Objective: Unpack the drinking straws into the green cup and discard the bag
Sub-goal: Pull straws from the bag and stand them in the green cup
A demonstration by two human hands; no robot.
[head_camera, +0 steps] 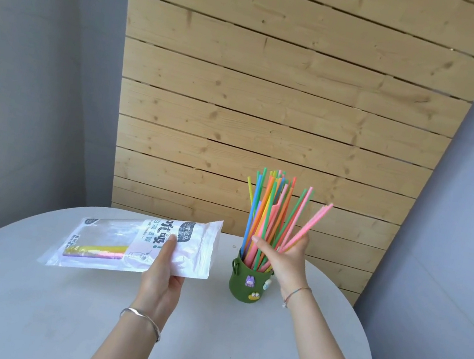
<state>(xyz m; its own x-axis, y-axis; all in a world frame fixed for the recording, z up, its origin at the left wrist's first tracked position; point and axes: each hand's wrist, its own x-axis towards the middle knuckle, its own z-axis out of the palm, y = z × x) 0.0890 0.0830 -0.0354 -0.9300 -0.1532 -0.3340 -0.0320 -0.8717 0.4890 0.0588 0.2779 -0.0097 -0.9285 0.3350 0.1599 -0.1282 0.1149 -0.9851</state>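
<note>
The right hand [281, 264] clasped splayed straws [274, 210] standing in the green cup [246, 286] just beneath it, while the left hand [166, 264] pinched the bag [188, 246], leftover straws [97, 250] beyond its fingertips, so a sideways tug could topple the cup.

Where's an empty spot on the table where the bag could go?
Bare tabletop lies at the near edge of the round white table, left of the left forearm, and between both forearms. Crowded around the green decorated cup, where the right hand grips colourful plastic straws.
</note>
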